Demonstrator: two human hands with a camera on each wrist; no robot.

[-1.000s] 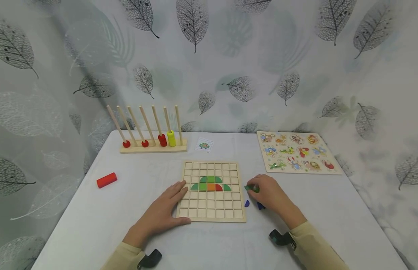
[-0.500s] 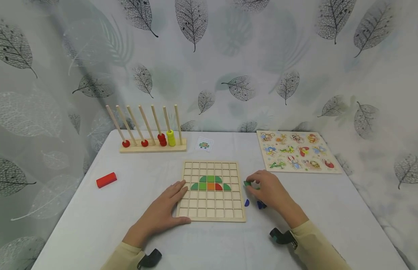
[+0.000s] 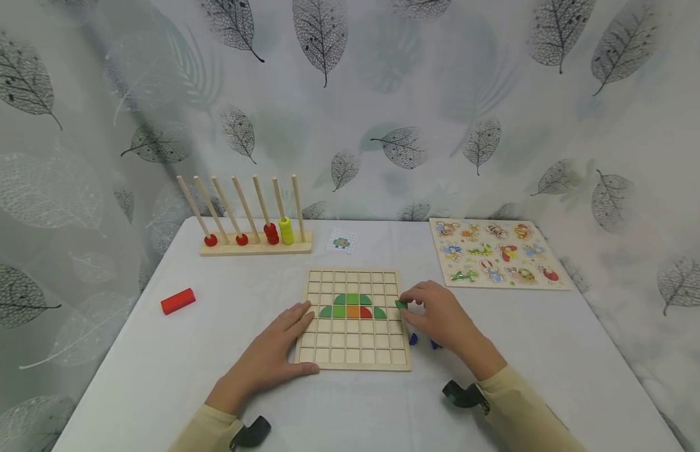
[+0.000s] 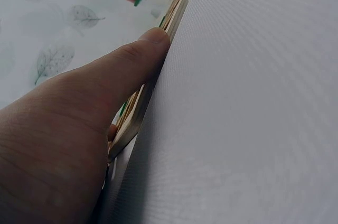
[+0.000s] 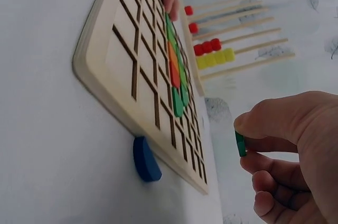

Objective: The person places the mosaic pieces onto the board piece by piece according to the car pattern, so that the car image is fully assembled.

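A wooden grid board (image 3: 352, 358) lies mid-table, with green, orange and red pieces (image 3: 353, 312) set in two of its rows. My left hand (image 3: 267, 351) rests at its lower left corner, fingers extended along the left edge and thumb at the front edge. Above the board's right rim, my right hand (image 3: 440, 317) pinches a small green piece (image 5: 240, 143) between thumb and fingertip. In the left wrist view, my left thumb (image 4: 142, 49) touches the board's side. A dark blue curved piece (image 5: 145, 159) lies close beside the board.
Another blue piece (image 3: 436, 344) lies under the right hand. Behind the board are a peg stand (image 3: 256, 250) with red and yellow beads and a picture card (image 3: 342, 241). An insect picture board (image 3: 499, 254) lies back right, a red cylinder (image 3: 177, 301) at left.
My right hand has carried the green piece from the table right of the board leftward to the board's right rim. My left hand has stayed in place.
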